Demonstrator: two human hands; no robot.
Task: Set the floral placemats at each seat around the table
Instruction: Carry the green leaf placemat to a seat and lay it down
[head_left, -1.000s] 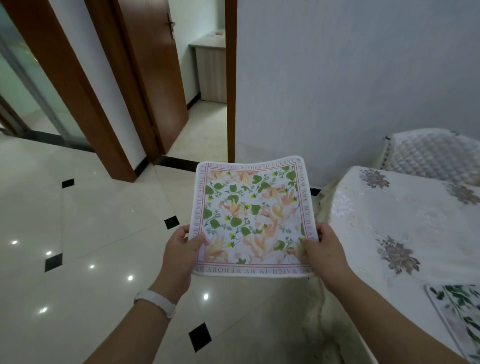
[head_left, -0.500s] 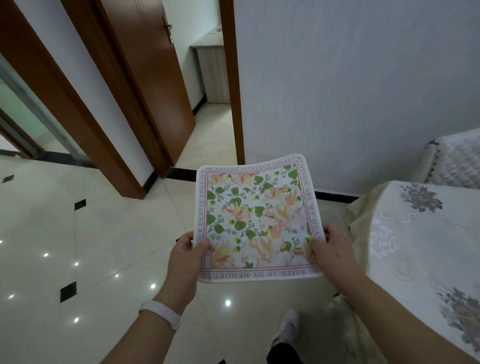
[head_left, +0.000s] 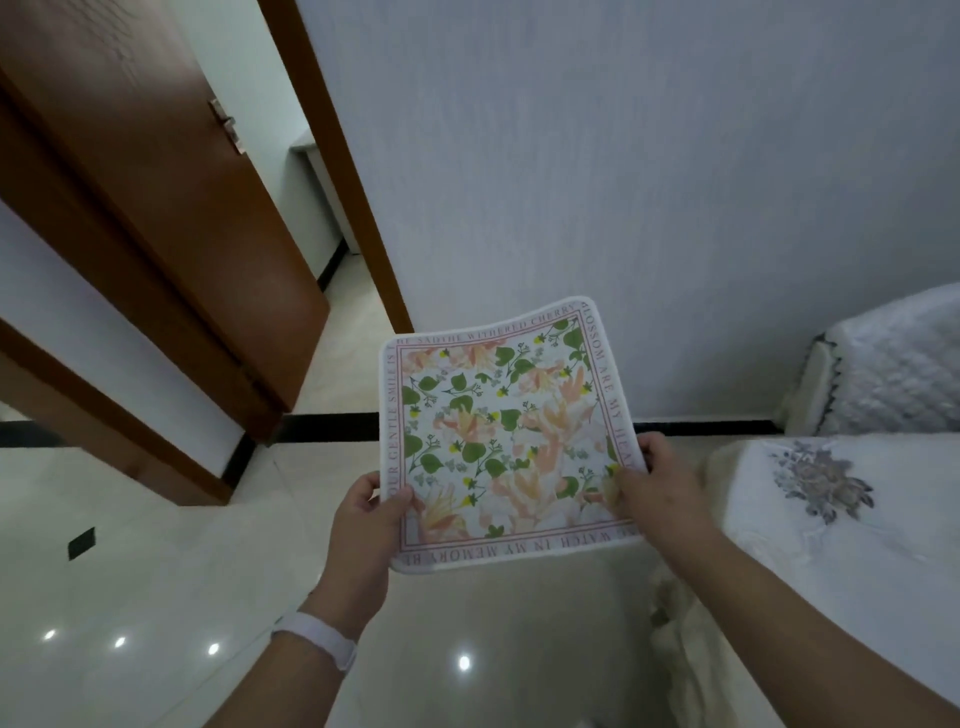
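Observation:
A square floral placemat (head_left: 501, 431) with green leaves, peach flowers and a lettered pink border is held flat in the air over the floor. My left hand (head_left: 371, 525) grips its near left corner, thumb on top. My right hand (head_left: 657, 491) pinches its near right edge. The table (head_left: 852, 551), draped in a white embroidered cloth, stands at the right, and the mat is to its left, apart from it.
A quilted white chair back (head_left: 893, 364) stands behind the table against the pale wall. An open brown door (head_left: 171, 218) and its frame are on the left. Glossy tiled floor (head_left: 156, 597) lies below my arms.
The view has swung up and left toward the wall. The table has slid to the right edge, and the second mat on it has left the view. Both hands keep their grip.

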